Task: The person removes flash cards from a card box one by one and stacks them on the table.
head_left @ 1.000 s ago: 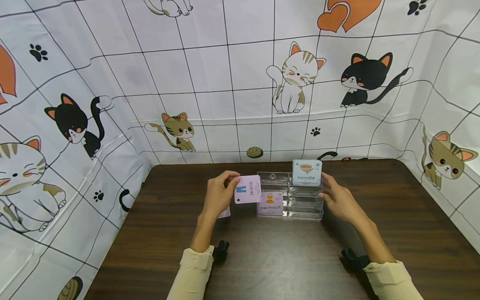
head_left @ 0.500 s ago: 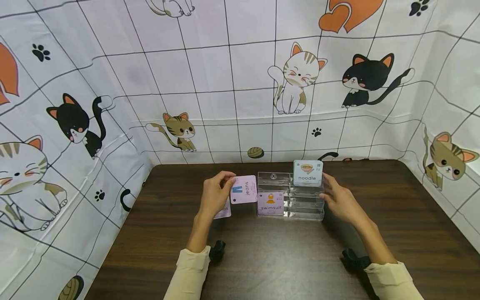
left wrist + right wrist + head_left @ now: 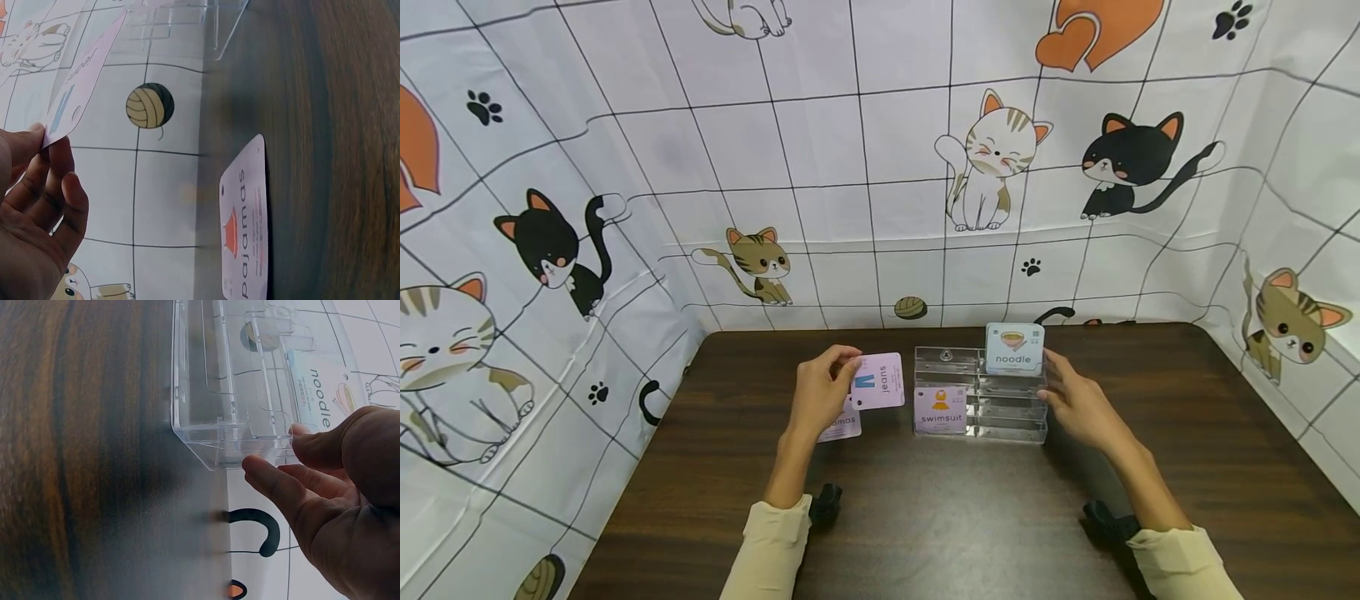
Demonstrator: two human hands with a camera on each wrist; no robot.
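My left hand [image 3: 817, 393] pinches a pink "jeans" card [image 3: 877, 381] by its edge, holding it turned sideways left of a clear tiered card rack [image 3: 1011, 408]. Below that hand, a pink "pajamas" card [image 3: 247, 219] lies on the table, partly covered in the head view. On the rack, a "swimsuit" card [image 3: 941, 410] stands at the lower left and a pale blue "noodle" card [image 3: 1015, 350] at the top right. My right hand [image 3: 1084, 408] is at the rack's right side, with extended fingertips [image 3: 256, 465] right at its edge near the noodle card.
The dark wood table [image 3: 925, 517] ends close behind the rack. A white cloth [image 3: 820, 150] printed with cats hangs behind and at both sides. Each wrist wears a black camera strap [image 3: 826, 505].
My left hand has drawn the jeans card leftward, away from the rack, and more of the pajamas card shows. My right hand stays at the rack's side.
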